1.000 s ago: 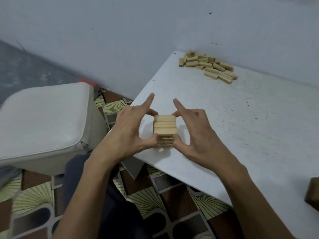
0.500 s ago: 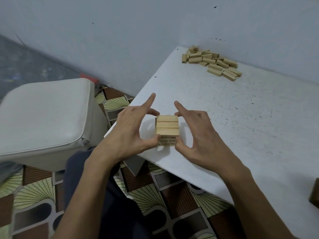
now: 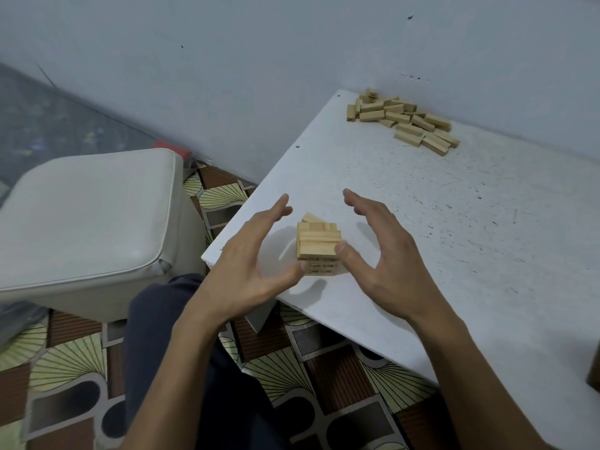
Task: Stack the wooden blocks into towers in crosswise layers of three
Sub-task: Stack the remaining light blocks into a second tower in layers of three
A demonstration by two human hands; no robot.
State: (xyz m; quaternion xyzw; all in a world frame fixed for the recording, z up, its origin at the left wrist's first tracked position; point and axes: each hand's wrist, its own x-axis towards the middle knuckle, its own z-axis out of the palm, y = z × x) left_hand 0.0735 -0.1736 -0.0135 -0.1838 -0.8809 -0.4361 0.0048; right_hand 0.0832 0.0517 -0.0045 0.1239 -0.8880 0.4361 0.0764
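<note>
A short tower of wooden blocks [image 3: 318, 246] stands near the front left corner of the white table [image 3: 454, 228]. Its upper blocks sit askew and one pokes out behind. My left hand [image 3: 250, 264] flanks it on the left with fingers straight, and the thumb tip touches the tower's lower left edge. On the right, my right hand [image 3: 383, 254] is spread open, its thumb tip against the tower's right side. A pile of loose wooden blocks [image 3: 402, 120] lies at the table's far edge by the wall.
A grey cushioned seat [image 3: 87, 222] stands left of the table. Patterned floor tiles [image 3: 324, 378] and my dark trouser leg [image 3: 168, 352] lie below the table's edge. A dark object [image 3: 594, 368] shows at the right border.
Both hands have opened and drawn back from the tower, fingers now spread wide. The tower's upper blocks have shifted out of line.
</note>
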